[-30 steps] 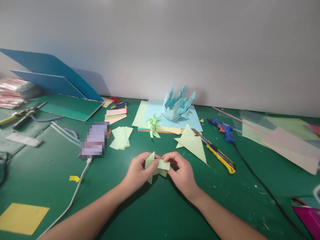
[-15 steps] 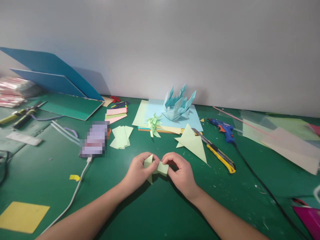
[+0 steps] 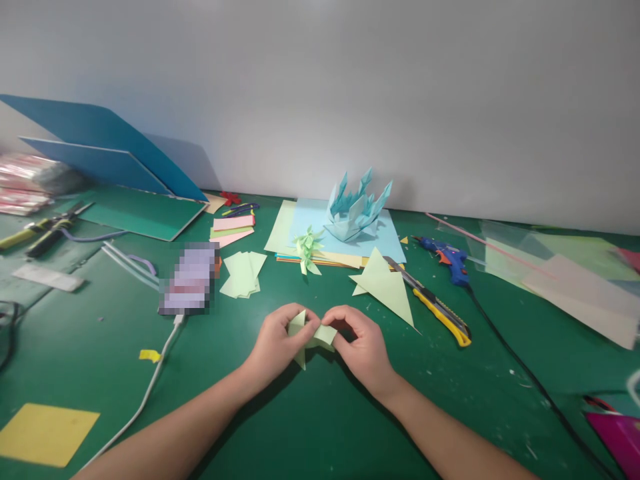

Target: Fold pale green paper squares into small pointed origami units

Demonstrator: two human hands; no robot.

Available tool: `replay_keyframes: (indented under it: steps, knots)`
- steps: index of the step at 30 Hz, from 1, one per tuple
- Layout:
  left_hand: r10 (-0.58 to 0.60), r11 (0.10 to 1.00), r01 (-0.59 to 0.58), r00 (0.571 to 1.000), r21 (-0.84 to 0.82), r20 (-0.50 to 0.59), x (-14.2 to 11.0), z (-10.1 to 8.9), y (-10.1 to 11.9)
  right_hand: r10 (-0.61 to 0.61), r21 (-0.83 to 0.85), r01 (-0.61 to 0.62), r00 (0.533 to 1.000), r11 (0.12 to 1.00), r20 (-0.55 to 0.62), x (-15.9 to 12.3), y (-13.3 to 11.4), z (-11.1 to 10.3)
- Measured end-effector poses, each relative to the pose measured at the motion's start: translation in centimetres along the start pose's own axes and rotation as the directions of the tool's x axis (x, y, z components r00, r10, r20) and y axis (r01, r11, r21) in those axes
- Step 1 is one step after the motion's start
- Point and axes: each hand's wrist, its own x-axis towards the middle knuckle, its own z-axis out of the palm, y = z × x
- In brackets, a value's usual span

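Note:
Pale green folded paper (image 3: 326, 335) is held between both hands above the green table. My left hand (image 3: 281, 339) pinches its left side, thumb on top, with pointed corners sticking out above and below. My right hand (image 3: 363, 342) grips the right end between thumb and bent forefinger; part of the paper is hidden by the fingers. Just beyond lie a stack of pale green paper pieces (image 3: 243, 275), a small green paper flower (image 3: 307, 248) and large pale green paper triangles (image 3: 386, 289). Farther back, a blue folded-paper piece with upright points (image 3: 347, 220) stands on coloured sheets.
A yellow utility knife (image 3: 443, 317) and a blue glue gun (image 3: 447, 260) lie to the right, the gun's cord running forward. To the left are a blurred phone (image 3: 190, 279) on a white cable, pliers (image 3: 57, 230) and a yellow sheet (image 3: 49, 433). Blue boards (image 3: 100, 163) lean behind.
The right end of the paper has been turned downward toward me between the fingers, and its lower right point no longer shows. Both hands stay in nearly the same place.

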Motion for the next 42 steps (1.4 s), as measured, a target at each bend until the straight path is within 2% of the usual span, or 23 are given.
replay_keyframes:
  steps: [4, 11, 18, 32, 38, 42]
  knots:
    - [0.012, 1.0, -0.012, 1.0, -0.014, 0.004, -0.01, -0.08, -0.16, 0.016, -0.013, -0.016, 1.0, 1.0, -0.011, 0.05, 0.06, 0.01]
    - [0.111, 0.991, -0.109, 0.993, -0.083, 0.026, -0.24, 0.07, -0.34, 0.076, 0.044, -0.073, 0.996, 0.996, -0.055, 0.08, 0.22, -0.09]
    - [0.173, 0.985, -0.172, 0.985, 0.027, -0.007, -0.33, 0.33, -0.8, 0.113, 0.041, -0.111, 0.992, 0.993, -0.059, 0.22, 0.38, -0.07]
    - [0.091, 0.99, -0.083, 0.993, 0.116, -0.072, -0.25, 0.4, -0.68, 0.076, -0.006, -0.076, 0.997, 0.997, -0.012, 0.36, -0.04, -0.13]
    - [0.008, 0.995, -0.004, 0.999, 0.099, -0.044, -0.25, 0.26, -0.44, 0.096, -0.025, -0.096, 0.995, 0.995, 0.006, 0.3, 0.11, -0.03]
    - [0.023, 0.999, -0.022, 0.999, 0.036, -0.035, -0.27, 0.33, -0.55, 0.09, -0.042, -0.09, 0.996, 0.995, 0.01, 0.27, 0.15, 0.05]
